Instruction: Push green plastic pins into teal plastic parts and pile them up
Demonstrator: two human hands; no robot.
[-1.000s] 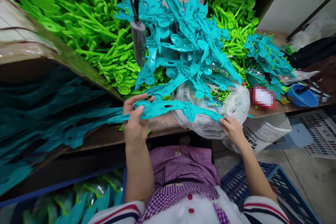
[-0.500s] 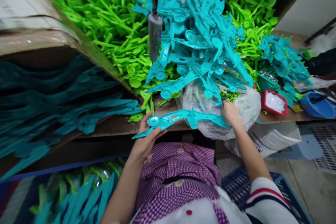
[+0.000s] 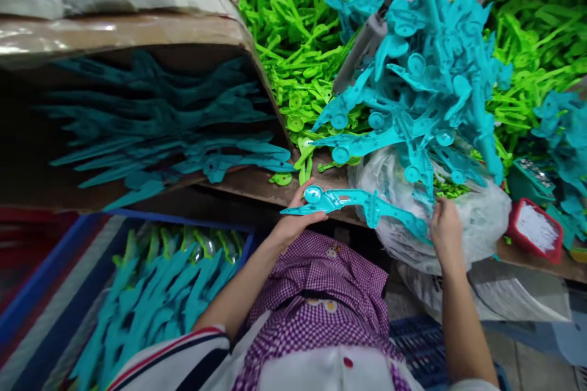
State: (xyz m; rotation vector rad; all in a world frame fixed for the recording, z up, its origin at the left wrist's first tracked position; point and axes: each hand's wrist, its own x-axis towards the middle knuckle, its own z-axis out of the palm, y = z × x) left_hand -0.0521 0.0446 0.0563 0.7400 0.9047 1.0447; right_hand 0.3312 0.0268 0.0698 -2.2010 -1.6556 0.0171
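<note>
I hold a long teal plastic part across the bench's front edge. My left hand grips its pointed end, near a round disc. My right hand is closed on its other end, against a clear plastic bag. A heap of the same teal parts rises just behind, mixed with bright green parts.
An open cardboard box at the left holds stacked teal parts. A blue crate at the lower left holds teal and green pieces. A grey tool hangs on a cable over the heap. A small red tray sits at the right.
The view has swung left and down, bringing the blue crate into sight. Both hands have kept hold of the teal part, and the left hand has shifted to its pointed end.
</note>
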